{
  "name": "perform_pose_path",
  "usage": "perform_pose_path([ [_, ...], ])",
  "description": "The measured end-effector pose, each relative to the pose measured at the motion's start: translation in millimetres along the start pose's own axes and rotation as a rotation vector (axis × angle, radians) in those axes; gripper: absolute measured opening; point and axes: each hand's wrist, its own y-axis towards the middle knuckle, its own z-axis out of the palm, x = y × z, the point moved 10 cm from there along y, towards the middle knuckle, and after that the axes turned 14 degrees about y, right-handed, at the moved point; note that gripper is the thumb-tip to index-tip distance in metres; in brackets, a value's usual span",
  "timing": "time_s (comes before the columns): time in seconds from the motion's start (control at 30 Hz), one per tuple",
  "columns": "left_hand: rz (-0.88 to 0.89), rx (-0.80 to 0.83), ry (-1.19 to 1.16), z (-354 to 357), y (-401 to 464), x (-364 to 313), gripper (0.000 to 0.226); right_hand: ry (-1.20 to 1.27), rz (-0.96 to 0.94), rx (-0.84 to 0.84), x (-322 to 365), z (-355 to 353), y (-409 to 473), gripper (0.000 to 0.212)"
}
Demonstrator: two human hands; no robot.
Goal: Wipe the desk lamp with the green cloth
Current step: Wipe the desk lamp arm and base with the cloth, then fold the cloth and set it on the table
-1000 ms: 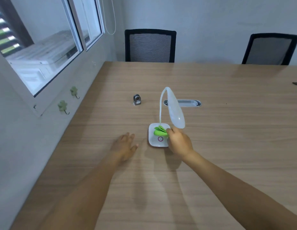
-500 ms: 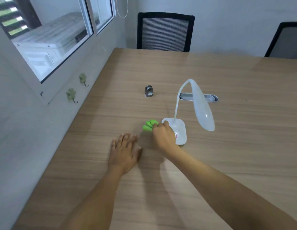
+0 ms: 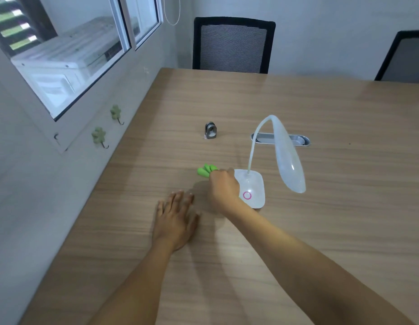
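Right hand (image 3: 223,188) grip is closing around the bunched green cloth (image 3: 206,171), sitting just left of the desk lamp (image 3: 251,188) base on the tabletop (image 3: 344,231). Left hand (image 3: 175,216) is lying flat, empty. Best steadying the base while wiping.

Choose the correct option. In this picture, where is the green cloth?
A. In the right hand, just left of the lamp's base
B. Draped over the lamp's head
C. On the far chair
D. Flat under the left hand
A: the right hand grips the green cloth beside the white base of the desk lamp; the left hand lies flat and empty on the table.
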Motion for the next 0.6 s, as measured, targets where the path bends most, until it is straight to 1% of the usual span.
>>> perform_pose_path([
  [0.07, 0.002, 0.01, 0.019, 2.1, 0.0, 0.2, 0.068, 0.003, 0.037, -0.051, -10.4, -15.0, 3.6, 0.038],
  [0.2, -0.001, 0.015, 0.041, 3.5, 0.0, 1.9, 0.067, -0.029, 0.149, -0.083, -50.5, -21.8, 3.1, 0.036],
  [0.33, -0.001, 0.009, 0.047, 1.1, -0.6, 1.4, 0.07, -0.042, 0.087, 0.003, -40.4, 1.2, -7.7, 0.027],
  [0.43, 0.001, 0.037, 0.045, -1.3, -1.5, -0.3, 0.071, 0.019, 0.043, 0.016, -29.0, -2.7, -15.6, 0.025],
  [0.53, 0.001, 0.135, 0.034, 0.9, -1.9, -0.1, 0.078, 0.181, -0.025, 0.008, -31.4, -24.0, -26.1, 0.016],
  [0.6, -0.04, 0.199, -0.035, -0.3, 3.6, 3.9, 0.081, 0.289, -0.054, 0.026, -38.9, -32.1, -31.7, 0.018],
])
